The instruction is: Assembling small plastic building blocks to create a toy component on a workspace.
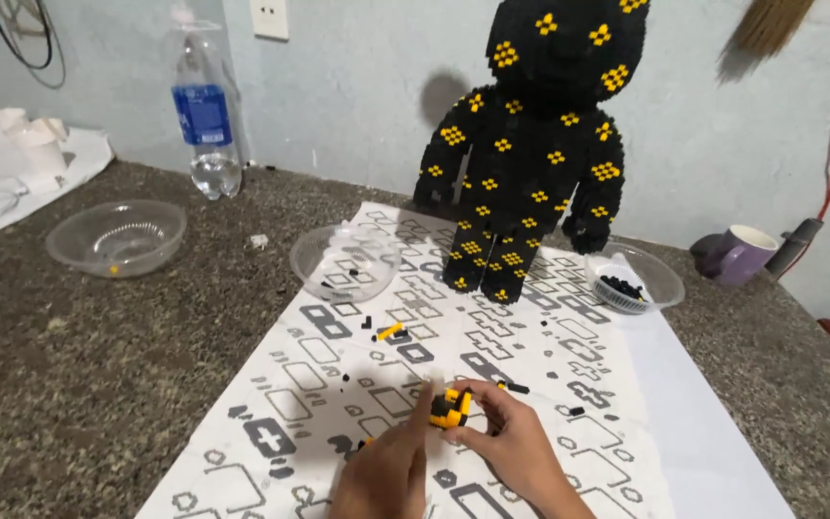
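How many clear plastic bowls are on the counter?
3. One bowl sits far left on the bare counter, one on the printed sheet left of the black brick figure, one right of it, holding black pieces.
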